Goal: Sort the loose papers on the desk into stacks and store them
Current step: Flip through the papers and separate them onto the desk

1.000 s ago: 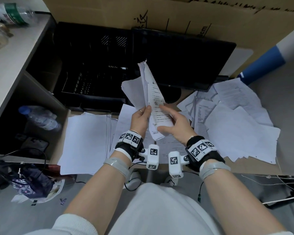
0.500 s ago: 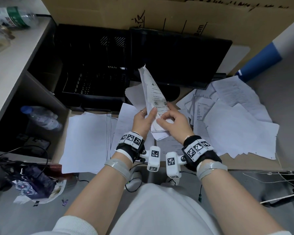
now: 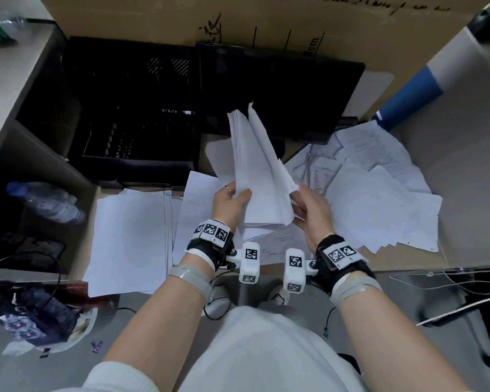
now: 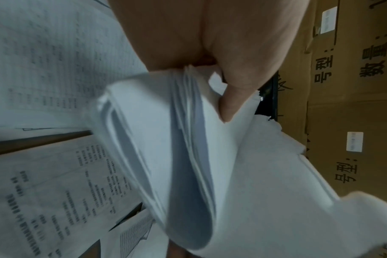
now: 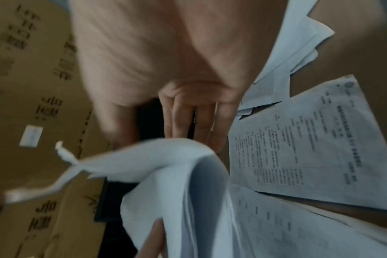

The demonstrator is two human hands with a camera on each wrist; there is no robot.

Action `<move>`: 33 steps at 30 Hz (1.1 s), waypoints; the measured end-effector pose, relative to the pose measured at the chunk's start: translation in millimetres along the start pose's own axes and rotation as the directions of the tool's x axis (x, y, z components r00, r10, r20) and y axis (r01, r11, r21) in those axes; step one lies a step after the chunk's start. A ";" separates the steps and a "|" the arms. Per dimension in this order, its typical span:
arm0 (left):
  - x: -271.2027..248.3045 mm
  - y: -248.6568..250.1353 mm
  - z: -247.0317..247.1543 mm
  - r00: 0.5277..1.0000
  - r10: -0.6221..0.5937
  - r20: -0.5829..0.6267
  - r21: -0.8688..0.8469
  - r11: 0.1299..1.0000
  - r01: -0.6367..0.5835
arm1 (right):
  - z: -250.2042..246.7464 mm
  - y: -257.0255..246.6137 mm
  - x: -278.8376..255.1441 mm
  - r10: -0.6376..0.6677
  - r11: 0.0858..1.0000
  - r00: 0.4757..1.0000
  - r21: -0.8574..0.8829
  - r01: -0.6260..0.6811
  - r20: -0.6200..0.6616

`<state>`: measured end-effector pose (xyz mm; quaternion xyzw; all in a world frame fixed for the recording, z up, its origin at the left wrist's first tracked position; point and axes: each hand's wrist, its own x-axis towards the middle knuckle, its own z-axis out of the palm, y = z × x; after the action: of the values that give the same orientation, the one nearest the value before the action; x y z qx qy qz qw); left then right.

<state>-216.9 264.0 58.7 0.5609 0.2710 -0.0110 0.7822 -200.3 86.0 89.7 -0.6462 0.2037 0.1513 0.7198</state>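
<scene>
Though both wrist views are blurred and crowded by palm, the head view shows a bundle of papers held up on edge above the desk, bowed into a fold so its inner faces are hidden. The left hand grips the bundle's lower left edge, thumb pressed on the outer sheet, fingers out of sight behind it. The right hand meets the lower right corner at about 4 o'clock from the bundle's middle; its fingers seem to curl round the sheets' edge, but the blur leaves the grip unsure. A neat stack of sheets lies at 9 o'clock from the hands, and loose printed pages are scattered at 3 o'clock, their text too small to read. A black paper tray sits at 11 o'clock, its interior dark. The cardboard box behind is cut off by the top edge.
</scene>
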 end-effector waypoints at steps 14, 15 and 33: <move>4.4 -4.8 42.9 0.993 -0.060 0.103 0.091 0.995 0.051 | -32.5 1.0 12.2 -0.058 0.977 0.920 -0.213 -0.028 -0.387; 6.4 -4.3 43.6 0.996 -0.062 0.059 0.076 0.995 0.058 | -40.2 -2.2 16.0 -0.070 0.980 0.881 -0.197 -0.027 -0.469; 3.5 -36.8 -5.7 0.904 -0.026 -0.426 0.176 0.978 0.111 | -49.7 101.5 75.1 0.213 0.318 0.964 -0.944 0.085 0.159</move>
<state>-228.1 256.4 23.8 0.6144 0.4506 0.0562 0.6452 -188.6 45.4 -39.3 -0.9098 0.0088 0.3515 0.2206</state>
